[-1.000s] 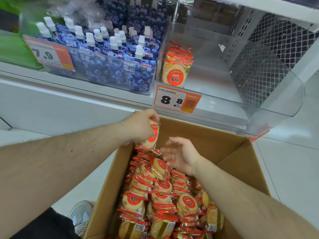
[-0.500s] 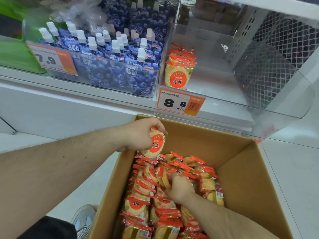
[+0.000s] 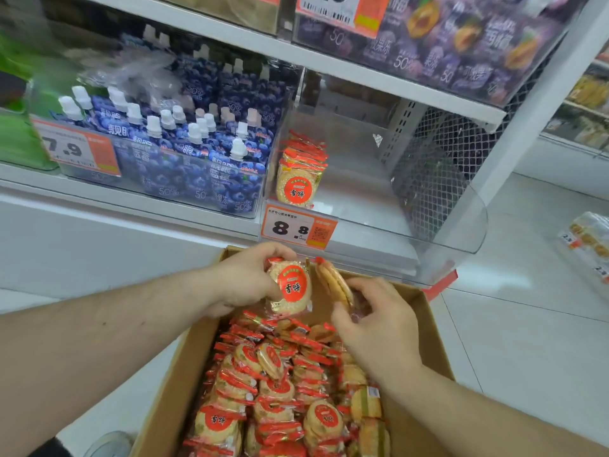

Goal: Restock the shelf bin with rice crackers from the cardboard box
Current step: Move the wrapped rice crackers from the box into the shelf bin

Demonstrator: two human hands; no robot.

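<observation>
Here the left hand [image 3: 245, 285] grips a rice cracker pack [image 3: 290, 288]; the right hand [image 3: 375, 321] pinches another pack [image 3: 334, 283], edge-on and blurred, above the cardboard box [image 3: 435, 328], cut off below.

above and beyond both hands, the clear shelf bin [image 3: 379, 179] lies mostly bare right of its one cracker stack [image 3: 300, 173]; its low front lip and price tag [image 3: 298, 229] stand between.
</observation>
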